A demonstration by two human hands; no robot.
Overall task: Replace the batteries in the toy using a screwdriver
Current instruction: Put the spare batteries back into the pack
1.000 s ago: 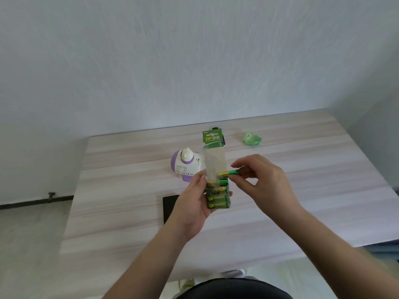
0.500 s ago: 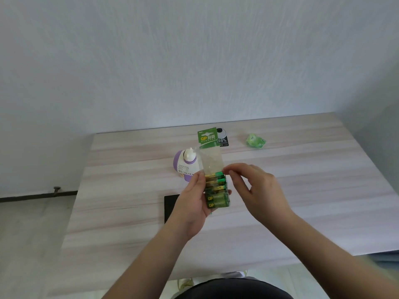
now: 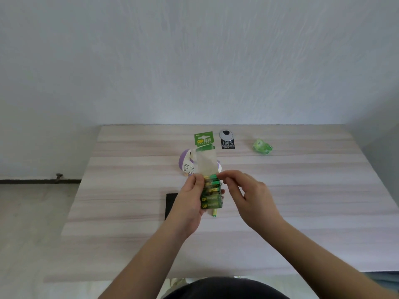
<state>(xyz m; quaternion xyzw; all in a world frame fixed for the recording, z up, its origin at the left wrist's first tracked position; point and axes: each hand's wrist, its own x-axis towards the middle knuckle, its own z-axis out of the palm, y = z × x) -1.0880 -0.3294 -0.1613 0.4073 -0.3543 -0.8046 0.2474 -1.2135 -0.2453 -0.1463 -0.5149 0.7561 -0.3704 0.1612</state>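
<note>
Black and flat, a small pad [image 3: 171,205] lies on the wooden table [image 3: 129,212] at the left, partly hidden by the left hand [image 3: 190,203], whose fingers curl round a clear battery pack [image 3: 210,190] held upright above the table. To do this step well, I judge the left hand should hold the pack steady while the right draws one cell straight out sideways, so the rest stay seated. Inside the pack sit green and gold batteries stacked crosswise in its lower half; its upper half looks clear (the green header card tops it). Just behind the pack, farther off, stands the purple and white toy [image 3: 187,165], mostly hidden. Below the pack a loose battery [image 3: 214,212] lies on the table. The right hand [image 3: 248,195] pinches at the topmost cell, fingertips curled in. Far right lie a black label card [image 3: 227,143] and crumpled green wrap [image 3: 262,147].
</note>
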